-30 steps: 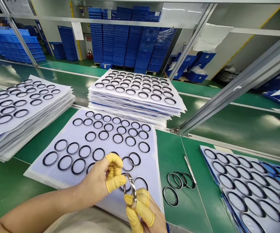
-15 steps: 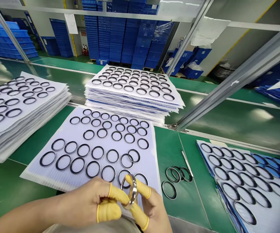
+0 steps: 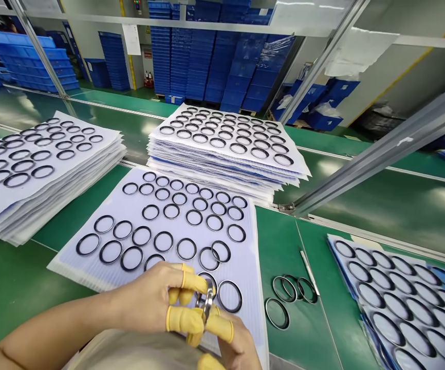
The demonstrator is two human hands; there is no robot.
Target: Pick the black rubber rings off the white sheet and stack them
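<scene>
A shiny metal ring (image 3: 208,300) is held up nearly edge-on between my two hands, low in the middle of the view. My left hand (image 3: 149,298) reaches in from the left, its yellow finger cots closed on the ring's near side. From below right, my right hand (image 3: 236,339) has covered fingertips against the ring's lower part; its thumb is partly cut off by the frame. Beneath both hands lies a white sheet (image 3: 114,210) carrying rows of dark-rimmed rings. Two rings overlap at its right side, and my left hand hides part of the front row.
Stacks of ring-covered sheets stand at left (image 3: 103,164) and behind (image 3: 222,172). On the green table (image 3: 284,354) at right lie several loose rings (image 3: 277,313) and a white pen-like stick (image 3: 309,272). Farther right is another ring-covered sheet (image 3: 365,298). A metal post (image 3: 361,159) slants across.
The held ring has turned more edge-on, and my left fingers have shifted over it. My right hand sits lower, its upper finger no longer at the ring's top. The whole view has shifted slightly.
</scene>
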